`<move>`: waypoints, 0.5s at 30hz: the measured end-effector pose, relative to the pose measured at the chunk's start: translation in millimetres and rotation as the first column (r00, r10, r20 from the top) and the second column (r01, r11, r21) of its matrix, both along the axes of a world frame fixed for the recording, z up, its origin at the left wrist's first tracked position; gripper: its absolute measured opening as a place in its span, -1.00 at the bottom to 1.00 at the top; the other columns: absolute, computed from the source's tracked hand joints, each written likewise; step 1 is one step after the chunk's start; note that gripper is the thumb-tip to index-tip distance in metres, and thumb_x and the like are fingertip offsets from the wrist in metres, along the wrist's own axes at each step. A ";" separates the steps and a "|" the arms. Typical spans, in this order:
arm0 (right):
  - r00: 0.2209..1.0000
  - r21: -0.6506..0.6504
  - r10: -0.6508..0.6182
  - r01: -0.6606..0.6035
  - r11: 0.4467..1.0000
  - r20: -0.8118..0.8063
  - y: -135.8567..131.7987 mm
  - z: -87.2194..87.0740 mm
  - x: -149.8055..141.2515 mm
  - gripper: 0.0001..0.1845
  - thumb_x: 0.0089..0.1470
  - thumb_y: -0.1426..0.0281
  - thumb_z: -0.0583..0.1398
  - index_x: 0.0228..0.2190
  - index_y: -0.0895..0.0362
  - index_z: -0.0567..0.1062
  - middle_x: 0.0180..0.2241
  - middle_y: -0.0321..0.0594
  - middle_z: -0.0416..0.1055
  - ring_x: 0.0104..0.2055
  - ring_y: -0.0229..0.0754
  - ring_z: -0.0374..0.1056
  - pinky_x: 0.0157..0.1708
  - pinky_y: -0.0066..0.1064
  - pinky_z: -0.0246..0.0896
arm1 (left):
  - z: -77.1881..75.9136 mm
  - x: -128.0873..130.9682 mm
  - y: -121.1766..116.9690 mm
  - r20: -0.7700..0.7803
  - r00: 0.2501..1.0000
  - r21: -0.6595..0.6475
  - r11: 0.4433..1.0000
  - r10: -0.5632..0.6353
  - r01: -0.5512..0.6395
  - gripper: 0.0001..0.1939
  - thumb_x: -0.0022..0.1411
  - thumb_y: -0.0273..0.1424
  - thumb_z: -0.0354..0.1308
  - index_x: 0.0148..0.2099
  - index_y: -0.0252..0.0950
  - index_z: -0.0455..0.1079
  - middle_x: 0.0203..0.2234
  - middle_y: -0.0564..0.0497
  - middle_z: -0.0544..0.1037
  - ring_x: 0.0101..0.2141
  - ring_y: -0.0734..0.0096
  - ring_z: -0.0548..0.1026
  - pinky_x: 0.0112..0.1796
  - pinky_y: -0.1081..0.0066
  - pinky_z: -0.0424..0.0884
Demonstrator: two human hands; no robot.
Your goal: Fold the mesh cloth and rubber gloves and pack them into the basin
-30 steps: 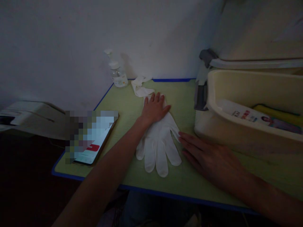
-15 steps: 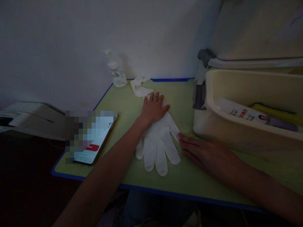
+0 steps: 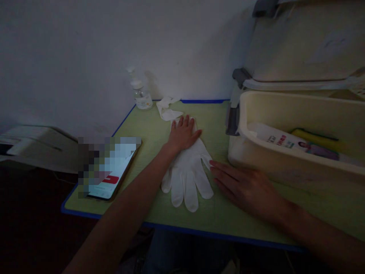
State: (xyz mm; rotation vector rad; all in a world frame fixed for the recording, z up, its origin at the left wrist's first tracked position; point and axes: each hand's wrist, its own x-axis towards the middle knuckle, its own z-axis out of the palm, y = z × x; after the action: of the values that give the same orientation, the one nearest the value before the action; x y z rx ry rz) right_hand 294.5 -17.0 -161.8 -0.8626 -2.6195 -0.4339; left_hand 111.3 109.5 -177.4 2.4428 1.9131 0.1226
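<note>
A white glove lies flat on the green tabletop, its fingers spread toward me. My left hand rests palm down on the glove's cuff end, fingers outstretched. From the right, my right hand reaches in with its fingers extended close together. Its fingertips touch the glove's thumb; my right thumb cannot be made out. Just beyond my left hand, a second crumpled white glove-like piece lies near the wall.
A clear pump bottle stands at the back left. A phone with a lit screen lies left of my forearm. On the right, a cream bin with a raised lid holds a printed packet and something yellow. The table has a blue edge.
My view has shifted slightly, bringing more of the bin and lid into sight. My left hand stays on the cuff end; my right fingertips remain at the glove's thumb, which looks narrower.
</note>
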 end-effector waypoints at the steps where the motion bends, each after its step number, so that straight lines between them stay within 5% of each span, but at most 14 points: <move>1: 0.999 0.000 0.027 -0.027 1.000 -0.038 -0.5 1.5 -2.4 -0.75 0.16 0.52 0.04 -0.24 0.27 0.51 -0.13 -0.12 0.47 -0.33 -0.21 0.44 -0.41 -0.37 0.40 | 0.0 0.0 -0.3 0.005 1.000 0.001 1.000 -0.002 0.002 -0.35 0.31 -0.08 -0.36 0.31 -0.37 -0.09 0.30 -0.14 -0.08 0.27 0.11 -0.11 0.18 0.00 -0.11; 6: 0.981 -0.089 0.174 -0.181 0.979 -0.087 -2.3 4.7 -10.2 -0.71 0.23 0.42 0.00 -0.24 0.25 0.50 -0.16 -0.16 0.48 -0.19 -0.21 0.38 -0.23 -0.33 0.32 | 0.4 -0.2 -0.8 0.005 1.000 -0.003 1.000 -0.001 0.001 -0.33 0.31 -0.08 -0.35 0.31 -0.39 -0.10 0.30 -0.15 -0.09 0.28 0.11 -0.13 0.18 -0.01 -0.11; 15: 0.939 -0.105 0.339 -0.343 0.933 -0.058 -5.1 10.9 -7.9 -0.57 0.26 0.54 -0.12 -0.39 0.22 0.51 -0.43 -0.26 0.45 -0.40 -0.29 0.29 -0.35 -0.40 0.20 | 1.7 0.5 -0.6 0.019 1.000 -0.011 1.000 0.004 -0.004 -0.34 0.30 -0.07 -0.32 0.31 -0.37 -0.08 0.30 -0.14 -0.08 0.28 0.12 -0.13 0.18 0.00 -0.11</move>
State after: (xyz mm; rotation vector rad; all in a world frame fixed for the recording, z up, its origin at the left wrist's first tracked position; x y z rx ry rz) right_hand 286.6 -22.1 -150.8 -0.4246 -2.7036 -0.1722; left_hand 111.8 108.9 -175.7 2.4221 1.9058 0.1353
